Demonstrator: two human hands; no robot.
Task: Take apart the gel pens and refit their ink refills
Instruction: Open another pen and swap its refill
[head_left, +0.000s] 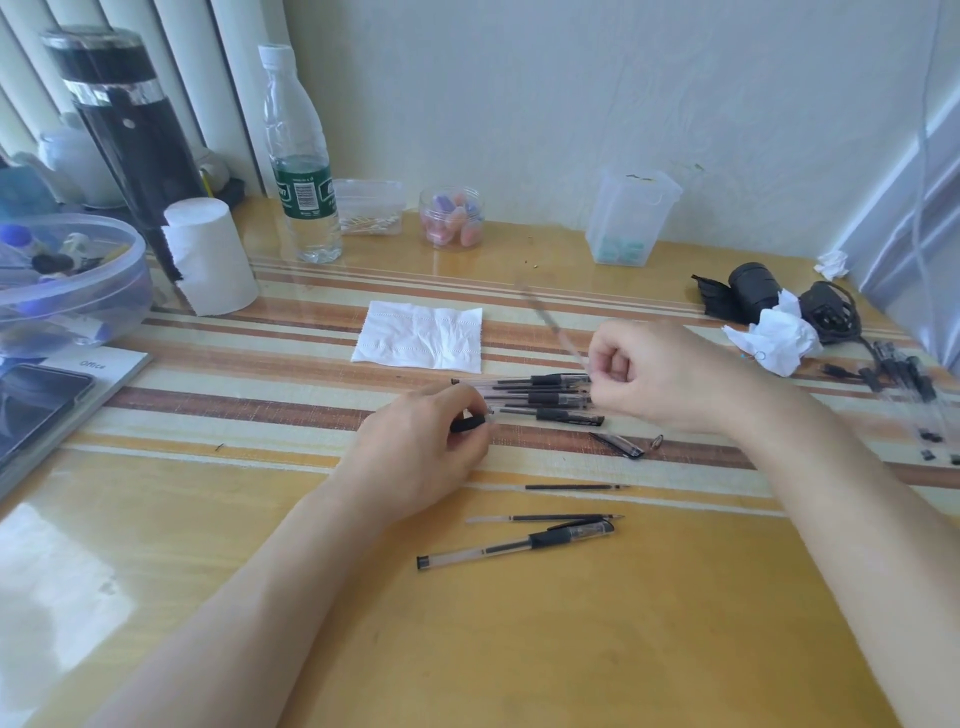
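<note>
Glossy wooden table (519, 649) against a pale wall (519, 104), with a striped mat (260, 405) across its middle. At the back stand a water bottle (301, 156), a black flask (130, 130) and a tissue roll (213, 254), with a flat napkin (421, 338) in front. The left hand (426, 441) pinches a black pen piece (467, 423) beside the pile of gel pens (545, 397). The right hand (649, 374) has its fingers (608, 364) curled around a blurred clear barrel (550, 317) that angles up and away. Nearer the person lie a loose refill (571, 487), a second refill (545, 518) and a whole pen (514, 545).
</note>
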